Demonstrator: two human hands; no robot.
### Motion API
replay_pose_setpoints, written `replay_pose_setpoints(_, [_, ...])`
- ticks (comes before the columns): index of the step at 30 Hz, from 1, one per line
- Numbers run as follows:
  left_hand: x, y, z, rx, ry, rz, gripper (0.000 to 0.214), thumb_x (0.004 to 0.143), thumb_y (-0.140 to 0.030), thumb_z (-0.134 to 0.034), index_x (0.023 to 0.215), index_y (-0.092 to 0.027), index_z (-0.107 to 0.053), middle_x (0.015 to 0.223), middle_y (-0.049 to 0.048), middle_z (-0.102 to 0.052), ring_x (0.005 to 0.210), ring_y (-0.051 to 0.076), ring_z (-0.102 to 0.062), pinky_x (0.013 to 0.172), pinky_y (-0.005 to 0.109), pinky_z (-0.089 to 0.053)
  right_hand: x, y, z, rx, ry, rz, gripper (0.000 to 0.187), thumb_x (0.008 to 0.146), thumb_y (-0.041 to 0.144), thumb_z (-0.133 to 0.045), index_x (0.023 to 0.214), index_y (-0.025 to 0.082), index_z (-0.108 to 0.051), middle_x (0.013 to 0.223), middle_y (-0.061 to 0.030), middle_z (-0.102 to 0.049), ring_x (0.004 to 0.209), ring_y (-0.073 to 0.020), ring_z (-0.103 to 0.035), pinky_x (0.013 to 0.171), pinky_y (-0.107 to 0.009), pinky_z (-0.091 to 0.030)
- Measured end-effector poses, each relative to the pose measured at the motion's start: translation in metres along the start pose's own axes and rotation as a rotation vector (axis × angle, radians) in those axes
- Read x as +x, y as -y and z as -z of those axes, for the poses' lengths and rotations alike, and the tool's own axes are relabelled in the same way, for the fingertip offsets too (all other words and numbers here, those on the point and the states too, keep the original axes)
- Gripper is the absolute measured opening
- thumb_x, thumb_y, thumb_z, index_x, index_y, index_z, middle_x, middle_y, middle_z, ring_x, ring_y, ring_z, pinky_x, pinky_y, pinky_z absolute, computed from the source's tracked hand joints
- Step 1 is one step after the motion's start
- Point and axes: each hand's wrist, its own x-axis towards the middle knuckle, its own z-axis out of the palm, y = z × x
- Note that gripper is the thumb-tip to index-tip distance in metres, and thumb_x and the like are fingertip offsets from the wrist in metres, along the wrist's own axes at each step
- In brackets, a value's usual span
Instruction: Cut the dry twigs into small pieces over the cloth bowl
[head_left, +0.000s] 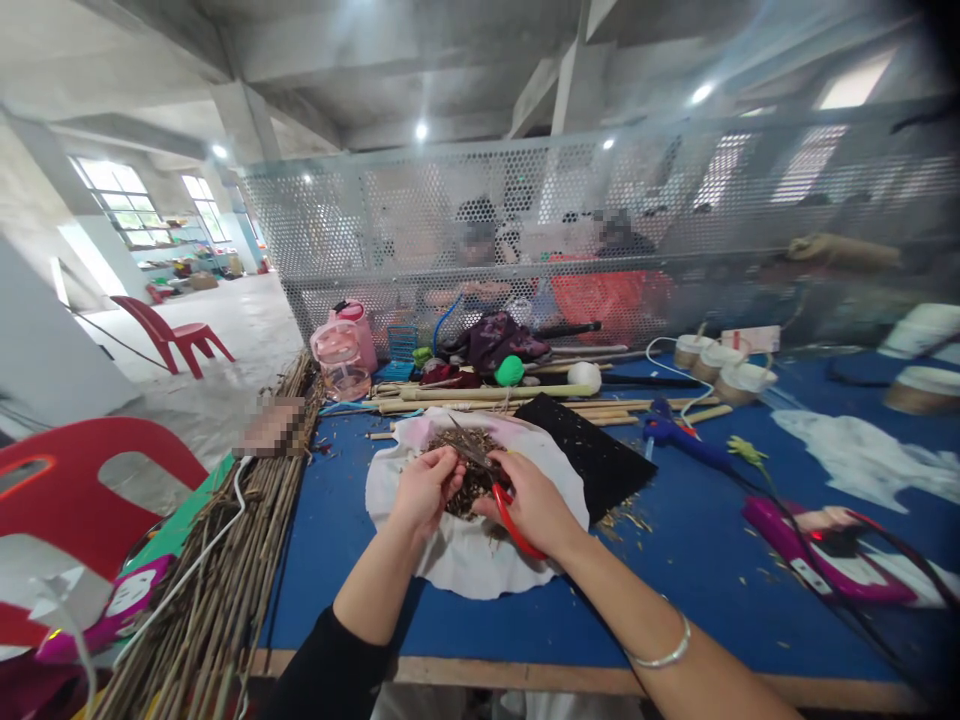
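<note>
A white cloth [465, 550] lies on the blue table [675, 590] with a heap of dry chopped stalk pieces [465, 455] on it. My right hand [536, 500] is closed around red-handled scissors [504, 505], whose blades point up and left over the heap. My left hand [426, 487] is pinched shut at the heap's left edge, holding dry stalk bits close to the scissor blades. A black mat [592, 450] lies just right of the cloth.
A bundle of long dry stalks [232, 560] runs along the table's left edge. Bamboo sticks [525, 400], a pink jug [341, 355], a blue glue gun [682, 435], a purple tool [817, 555] and small tubs [720, 365] lie around. Red chairs [82, 500] stand left. People sit behind a mesh screen [600, 230].
</note>
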Motion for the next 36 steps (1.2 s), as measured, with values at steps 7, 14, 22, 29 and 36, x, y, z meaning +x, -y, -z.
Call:
replay_pose_setpoints(7, [0.002, 0.007, 0.000, 0.345, -0.046, -0.193, 0.016, 0.061, -0.025, -0.068, 0.072, -0.013, -0.067, 0.060, -0.0008, -0.062, 0.050, 0.006, -0.053, 0.053, 0.017, -0.043, 0.001, 0.004, 0.002, -0.048, 0.032, 0.040, 0.064, 0.064, 0.051, -0.068, 0.114, 0.016, -0.051, 0.103, -0.0113, -0.058, 0.097, -0.0256, -0.053, 0.084, -0.039, -0.042])
replay_pose_setpoints(14, [-0.005, 0.009, -0.001, 0.634, -0.078, -0.359, 0.014, 0.067, -0.018, -0.054, 0.071, -0.013, -0.067, 0.060, 0.0011, -0.064, 0.052, 0.011, -0.054, 0.051, 0.020, -0.041, 0.000, 0.003, 0.004, -0.113, 0.025, 0.061, 0.063, 0.065, 0.051, -0.067, 0.115, 0.016, -0.052, 0.098, -0.0111, -0.057, 0.092, -0.0255, -0.053, 0.081, -0.040, -0.042])
replay_pose_setpoints(22, [-0.004, 0.012, 0.002, 0.748, -0.081, -0.411, 0.014, 0.068, -0.018, -0.052, 0.068, -0.014, -0.065, 0.059, 0.0007, -0.063, 0.053, 0.011, -0.052, 0.049, 0.020, -0.038, -0.001, 0.006, 0.012, -0.135, 0.074, -0.010, 0.052, 0.066, 0.047, -0.069, 0.110, 0.021, -0.057, 0.092, -0.0079, -0.062, 0.085, -0.0225, -0.058, 0.074, -0.034, -0.044])
replay_pose_setpoints(29, [-0.004, 0.006, 0.002, 0.576, -0.008, -0.246, 0.013, 0.067, -0.026, -0.059, 0.063, -0.014, -0.060, 0.054, 0.0000, -0.059, 0.049, 0.010, -0.052, 0.049, 0.020, -0.039, -0.002, 0.002, 0.010, -0.062, 0.094, -0.019, 0.049, 0.064, 0.049, -0.070, 0.104, 0.023, -0.060, 0.096, -0.0062, -0.065, 0.090, -0.0228, -0.060, 0.076, -0.032, -0.045])
replay_pose_setpoints(36, [-0.001, -0.002, 0.008, 0.617, -0.024, -0.197, 0.015, 0.068, -0.028, -0.061, 0.063, -0.014, -0.063, 0.049, -0.0007, -0.056, 0.044, 0.009, -0.049, 0.047, 0.019, -0.038, -0.001, 0.005, 0.013, -0.022, 0.143, -0.068, 0.038, 0.068, 0.047, -0.066, 0.097, 0.023, -0.061, 0.085, -0.0043, -0.066, 0.077, -0.0198, -0.061, 0.066, -0.027, -0.043])
